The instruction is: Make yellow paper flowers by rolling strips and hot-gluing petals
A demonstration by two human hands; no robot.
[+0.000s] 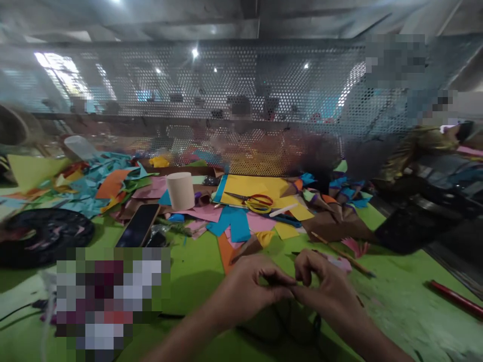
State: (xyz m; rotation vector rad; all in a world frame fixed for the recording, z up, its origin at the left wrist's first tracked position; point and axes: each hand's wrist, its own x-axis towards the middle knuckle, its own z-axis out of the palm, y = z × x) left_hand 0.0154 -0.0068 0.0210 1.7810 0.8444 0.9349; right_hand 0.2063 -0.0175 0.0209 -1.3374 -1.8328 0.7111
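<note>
My left hand and my right hand meet low in the middle of the head view, above the green tabletop. Thumbs and fingers of both are pinched together at the tips, almost touching. Whatever lies between them is too small or hidden to make out. A thin dark cord loops beneath the hands; whether it reaches the fingers I cannot tell. Just beyond the hands lie a brown paper scrap, a crumpled yellow piece and a pink fringed piece.
Scissors with red and yellow handles rest on yellow sheets. A cream cylinder stands near a phone. Teal paper scraps heap at left. A pencil and red pen lie right; a perforated screen rises behind.
</note>
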